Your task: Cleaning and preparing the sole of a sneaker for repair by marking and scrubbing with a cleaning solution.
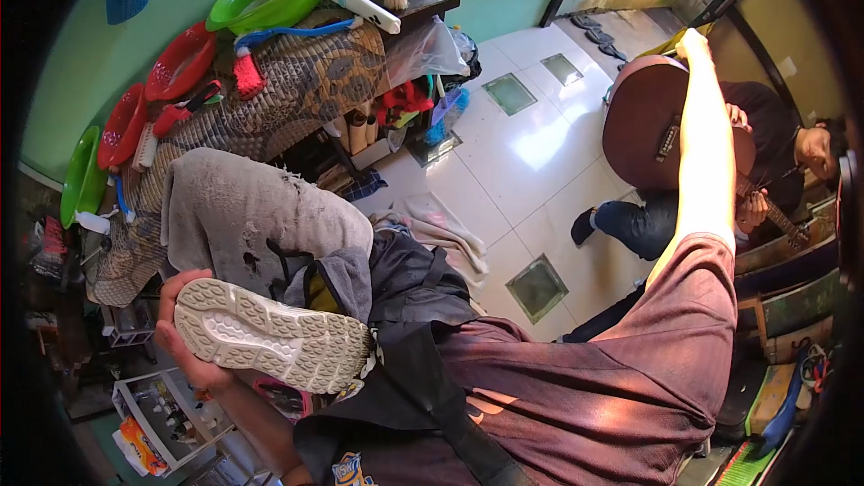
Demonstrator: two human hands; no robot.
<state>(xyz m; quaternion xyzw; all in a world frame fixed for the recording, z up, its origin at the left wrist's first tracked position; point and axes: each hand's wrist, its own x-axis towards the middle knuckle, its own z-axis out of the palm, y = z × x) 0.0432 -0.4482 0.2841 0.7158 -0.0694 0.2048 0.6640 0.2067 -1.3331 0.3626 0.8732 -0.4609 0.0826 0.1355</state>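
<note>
Off-white shoe with ridged rubber sole (270, 337), upper mostly hidden; left hand (173, 342) gripping one end. Outstretched right hand (693, 43): small, glare-washed; cannot tell fingers' state.

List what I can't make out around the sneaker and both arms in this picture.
All in the head view:
Upper of the sneaker: hidden, since its underside faces the camera.
Part of the left hand: hidden behind the sneaker.
Right hand: too small and far off to tell whether it holds anything.
Part of the acoustic guitar: hidden behind the right forearm.
</note>
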